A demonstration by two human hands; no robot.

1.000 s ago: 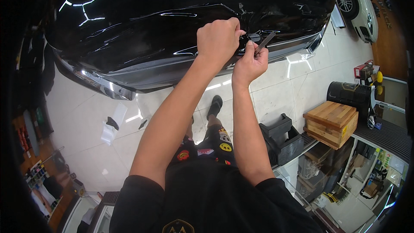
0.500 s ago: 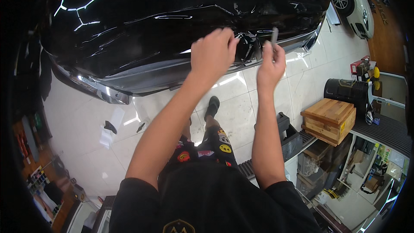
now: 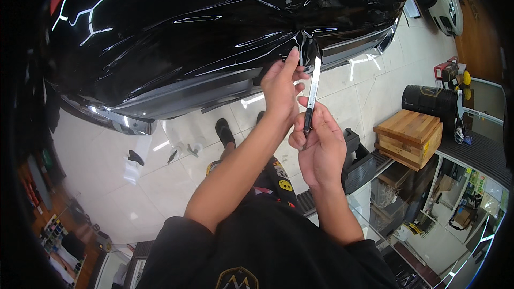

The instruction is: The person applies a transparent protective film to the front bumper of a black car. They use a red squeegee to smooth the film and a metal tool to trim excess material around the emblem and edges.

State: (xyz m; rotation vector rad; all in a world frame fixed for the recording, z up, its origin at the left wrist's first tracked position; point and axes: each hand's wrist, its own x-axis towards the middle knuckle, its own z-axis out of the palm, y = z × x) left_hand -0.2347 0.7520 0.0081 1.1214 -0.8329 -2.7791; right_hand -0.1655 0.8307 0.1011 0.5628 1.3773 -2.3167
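Observation:
Glossy black film (image 3: 209, 37) lies wrinkled over a car's body panel, its lower edge loose along a grey strip (image 3: 182, 98). My left hand (image 3: 279, 90) is closed at that loose edge, the thumb pressing on the film, which rises in sharp folds beside it. Just to the right, my right hand (image 3: 324, 147) is closed round a slim snap-off knife (image 3: 312, 90) with a silver body and a black end. The knife points up toward the folds, its tip close to the film; whether it touches cannot be made out.
A wooden box (image 3: 408, 138) and a black drum (image 3: 428, 100) stand at the right, near a glass-topped counter. Black bins (image 3: 357, 163) sit by my right forearm. Paper and scraps (image 3: 137, 166) lie on the tiled floor at the left. A white car (image 3: 439, 0) is parked at the far right.
My right hand has come down and left, bringing the knife beside my left hand. My left hand has turned, thumb up, and shifted right at the film's edge. One foot has stepped left.

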